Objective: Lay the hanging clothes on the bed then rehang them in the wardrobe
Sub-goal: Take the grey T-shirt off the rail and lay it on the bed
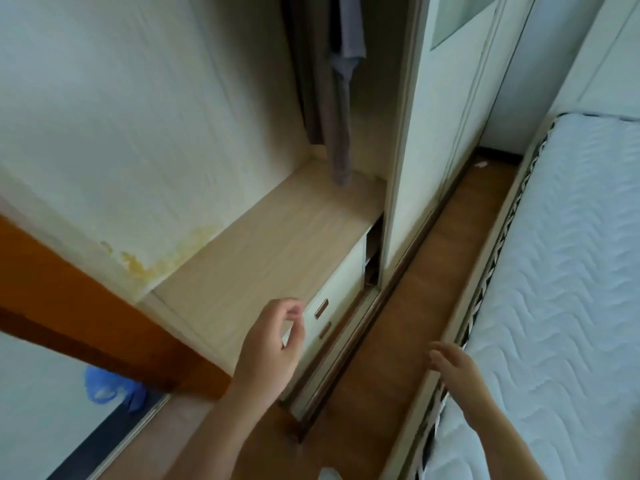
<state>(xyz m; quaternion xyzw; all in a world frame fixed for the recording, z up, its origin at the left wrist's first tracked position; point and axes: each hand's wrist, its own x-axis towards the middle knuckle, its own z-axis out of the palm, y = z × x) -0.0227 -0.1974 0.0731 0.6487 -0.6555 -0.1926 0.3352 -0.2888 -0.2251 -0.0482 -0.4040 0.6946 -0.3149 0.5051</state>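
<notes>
Two bare forearms reach in from the bottom edge, seen from above. The left hand [270, 344] hovers with its fingers loosely curled toward the thumb, holding nothing, just in front of white drawer fronts [341, 291] with small brown recessed handles. The right hand [453, 367] is blurred, its fingers stretched out and empty, at the side of the bed [561, 271], a white wave-quilted mattress cut off by the right edge; whether the hand touches the bed cannot be told. A pale rounded shape at the very bottom is cut off and cannot be identified. At lower left, a blurred blue object [110, 388] is too soft to name, beside a broad orange-brown wooden band [86, 306]. A strip of brown wooden floor [433, 278] runs between the bed and the open white wardrobe [138, 133]. Inside, a pale wood shelf [277, 237] sits above the drawers, and a yellowish stain [156, 266] marks the back panel. Farthest in, the grey hanging clothes [341, 116] dangle above the shelf, just left of a white sliding door [433, 133]. Their tops and hangers are cut off by the upper edge. No writing or labels can be read.
</notes>
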